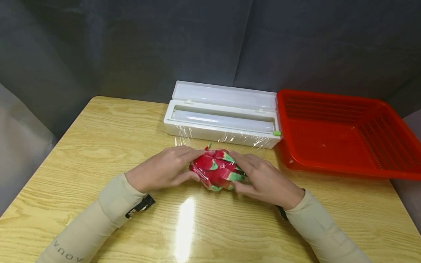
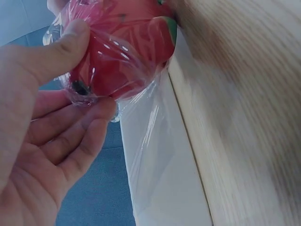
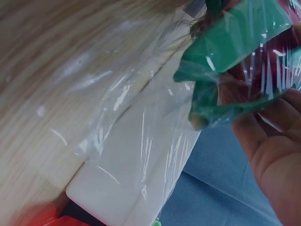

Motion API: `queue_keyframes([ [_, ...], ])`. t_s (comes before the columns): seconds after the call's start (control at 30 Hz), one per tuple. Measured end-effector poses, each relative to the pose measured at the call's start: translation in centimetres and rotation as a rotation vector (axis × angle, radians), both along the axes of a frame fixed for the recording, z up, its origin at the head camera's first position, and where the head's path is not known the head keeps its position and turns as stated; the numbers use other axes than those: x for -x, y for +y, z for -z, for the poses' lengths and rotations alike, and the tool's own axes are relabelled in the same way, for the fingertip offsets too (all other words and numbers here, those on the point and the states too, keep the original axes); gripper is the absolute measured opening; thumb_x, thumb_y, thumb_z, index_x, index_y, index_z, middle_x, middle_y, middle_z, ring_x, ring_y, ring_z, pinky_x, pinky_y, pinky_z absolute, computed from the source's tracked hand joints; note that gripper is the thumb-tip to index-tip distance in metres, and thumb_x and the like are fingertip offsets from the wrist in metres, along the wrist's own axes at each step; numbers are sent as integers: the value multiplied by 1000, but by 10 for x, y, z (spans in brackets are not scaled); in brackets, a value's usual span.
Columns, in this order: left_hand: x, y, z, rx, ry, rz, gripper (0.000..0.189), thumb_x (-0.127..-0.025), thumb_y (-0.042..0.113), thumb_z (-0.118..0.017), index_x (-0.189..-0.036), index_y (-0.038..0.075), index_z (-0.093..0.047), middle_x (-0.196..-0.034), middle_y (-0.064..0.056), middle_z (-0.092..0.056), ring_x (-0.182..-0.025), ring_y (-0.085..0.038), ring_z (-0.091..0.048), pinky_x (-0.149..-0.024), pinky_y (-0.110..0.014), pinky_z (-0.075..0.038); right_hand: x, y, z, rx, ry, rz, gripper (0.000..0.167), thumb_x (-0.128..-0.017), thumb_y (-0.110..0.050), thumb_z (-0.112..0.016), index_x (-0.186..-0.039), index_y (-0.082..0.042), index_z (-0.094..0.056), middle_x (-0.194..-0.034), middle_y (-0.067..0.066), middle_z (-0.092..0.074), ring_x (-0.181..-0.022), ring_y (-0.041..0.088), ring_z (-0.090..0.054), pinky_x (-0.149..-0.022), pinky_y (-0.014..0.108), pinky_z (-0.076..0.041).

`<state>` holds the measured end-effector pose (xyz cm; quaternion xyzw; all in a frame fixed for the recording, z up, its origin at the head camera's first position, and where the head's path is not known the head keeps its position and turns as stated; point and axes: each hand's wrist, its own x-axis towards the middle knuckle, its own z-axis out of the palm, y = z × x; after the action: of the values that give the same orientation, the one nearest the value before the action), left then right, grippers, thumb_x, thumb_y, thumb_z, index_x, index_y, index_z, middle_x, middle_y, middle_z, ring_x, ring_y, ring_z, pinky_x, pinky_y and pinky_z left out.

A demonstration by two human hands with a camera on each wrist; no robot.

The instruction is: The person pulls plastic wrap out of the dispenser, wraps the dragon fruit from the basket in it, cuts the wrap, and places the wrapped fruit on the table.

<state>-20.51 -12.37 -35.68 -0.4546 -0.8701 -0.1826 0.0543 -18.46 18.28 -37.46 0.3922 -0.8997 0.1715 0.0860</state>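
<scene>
A red dragon fruit with green-tipped scales is between both hands over the middle of the table, partly covered in clear plastic wrap. My left hand grips its left end, thumb on the near side and fingers around the far side. At the other end my right hand holds the green-tipped side through the film. Clear film stretches from the fruit to the white wrap dispenser behind it. The dispenser's lid is up, and the roll of film shows inside.
A red plastic basket with slotted walls stands at the right, against the dispenser's end. A small green slider sits at the dispenser's right front corner. Dark cloth hangs behind the wooden table.
</scene>
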Motion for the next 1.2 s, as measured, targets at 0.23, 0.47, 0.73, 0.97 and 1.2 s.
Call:
queue_keyframes([
  [0.23,-2,2,-2,21,-15,-13,64,-93,40,-77,-140,0,-59,-127,-12,-73,-114,-23,-73,-100,-37,-61,2,1,0,5,-15,-11,71,-88,-30,-74,-146,3,-52,-125,18,-72,-111,30,-72,-91,47,-64],
  [0.47,-4,2,-5,51,-65,-33,70,-89,40,-81,-141,-1,-58,-130,-14,-72,-116,-24,-72,-101,-38,-60,4,2,1,-1,-20,-17,70,-89,-33,-73,-146,3,-53,-126,18,-72,-112,30,-72,-92,48,-63],
  [0.73,-7,3,-6,28,-71,-19,73,-89,47,-79,-140,-1,-59,-129,-12,-73,-112,-21,-73,-99,-36,-61,4,5,0,3,-26,-32,72,-87,-32,-74,-146,3,-53,-125,18,-73,-111,30,-72,-92,48,-63],
  [0.97,-6,1,-6,24,-99,-8,57,-100,37,-66,-140,-2,-60,-132,-14,-71,-118,-26,-72,-103,-41,-60,4,6,0,10,-40,-45,70,-87,-29,-73,-146,2,-53,-124,15,-73,-110,27,-72,-92,46,-63],
  [1.2,-4,-1,-6,27,-112,20,58,-98,36,-68,-141,-2,-59,-131,-12,-72,-117,-24,-72,-102,-39,-60,5,7,-1,4,-58,-46,69,-87,-29,-74,-146,1,-54,-124,13,-73,-109,24,-72,-92,44,-64],
])
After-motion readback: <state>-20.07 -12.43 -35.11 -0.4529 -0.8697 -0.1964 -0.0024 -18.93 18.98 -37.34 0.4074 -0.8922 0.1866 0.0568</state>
